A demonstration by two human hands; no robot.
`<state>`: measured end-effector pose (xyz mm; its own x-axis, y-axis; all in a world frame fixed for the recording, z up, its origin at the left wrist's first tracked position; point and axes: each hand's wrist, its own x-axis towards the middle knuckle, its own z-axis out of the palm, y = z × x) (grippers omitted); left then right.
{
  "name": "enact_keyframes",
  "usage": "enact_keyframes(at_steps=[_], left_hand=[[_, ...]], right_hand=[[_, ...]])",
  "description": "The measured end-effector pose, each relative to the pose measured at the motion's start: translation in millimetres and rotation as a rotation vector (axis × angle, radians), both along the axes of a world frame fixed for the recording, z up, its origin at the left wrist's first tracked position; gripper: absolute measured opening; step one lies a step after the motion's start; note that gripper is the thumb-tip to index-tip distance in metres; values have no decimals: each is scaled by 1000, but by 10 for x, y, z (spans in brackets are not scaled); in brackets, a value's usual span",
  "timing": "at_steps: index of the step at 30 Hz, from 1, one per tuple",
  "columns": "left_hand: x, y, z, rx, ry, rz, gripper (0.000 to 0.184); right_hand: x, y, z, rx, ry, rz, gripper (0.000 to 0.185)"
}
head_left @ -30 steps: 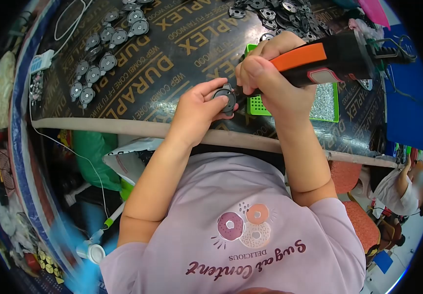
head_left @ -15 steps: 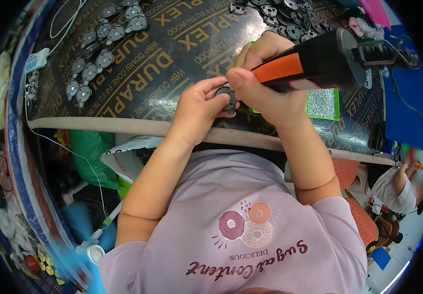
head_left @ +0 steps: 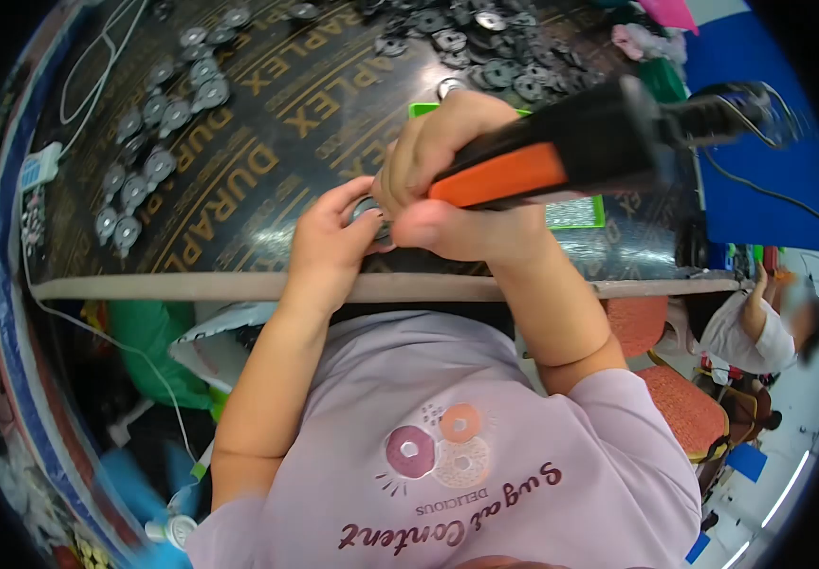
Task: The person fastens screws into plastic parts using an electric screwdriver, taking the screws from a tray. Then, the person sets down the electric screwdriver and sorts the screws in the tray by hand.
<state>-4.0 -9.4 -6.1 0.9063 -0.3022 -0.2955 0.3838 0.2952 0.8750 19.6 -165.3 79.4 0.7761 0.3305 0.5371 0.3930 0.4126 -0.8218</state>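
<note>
My left hand [head_left: 322,248] pinches a small round dark grey plastic part [head_left: 365,207] between thumb and fingers, just above the table's front edge. My right hand [head_left: 461,180] is wrapped round a corded electric screwdriver [head_left: 580,152], black with an orange panel. The tool lies slanted, its cord end to the right and its front end toward the part. My right fingers cover the tool's tip and much of the part, so I cannot tell whether the tip touches it. Behind my right wrist lies a bright green tray [head_left: 603,213] with small shiny pieces in it.
A heap of similar dark round parts [head_left: 499,66] lies at the back of the black table [head_left: 267,180]. Several more stand in rows [head_left: 158,166] at left. A white cable [head_left: 96,85] runs down the left side. Another person [head_left: 755,327] sits at far right.
The view has shifted, so the table and both hands appear farther left and lower. My right hand now covers more of the part. Both grips stay the same.
</note>
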Motion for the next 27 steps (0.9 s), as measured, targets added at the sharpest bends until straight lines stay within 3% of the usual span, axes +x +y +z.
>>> enact_keyframes(at_steps=[1,2,3,6,7,10,14,23,27], left_hand=[[-24,29,90,1,67,-10,41],[-14,30,101,0,102,-22,42],[-8,42,106,5,138,-34,43],[-36,134,81,-157,38,-10,42],[-31,159,67,-204,56,-1,44],[-29,117,97,-179,-30,15,43],[9,124,180,23,-92,-46,38],[30,105,97,149,-185,-13,38],[45,88,95,191,-32,-99,29]], right_hand=[[40,-83,-5,17,-114,-55,29],[28,-222,29,31,-51,-72,26],[104,-470,-2,-169,-189,-275,22],[129,-833,28,-304,6,-753,11],[194,-910,-8,-126,55,-781,17],[188,-1094,-73,-293,37,-874,12],[165,-1165,-154,-277,65,-867,12],[180,-1162,-209,-240,57,-839,13],[161,-1144,-193,-260,80,-834,14]])
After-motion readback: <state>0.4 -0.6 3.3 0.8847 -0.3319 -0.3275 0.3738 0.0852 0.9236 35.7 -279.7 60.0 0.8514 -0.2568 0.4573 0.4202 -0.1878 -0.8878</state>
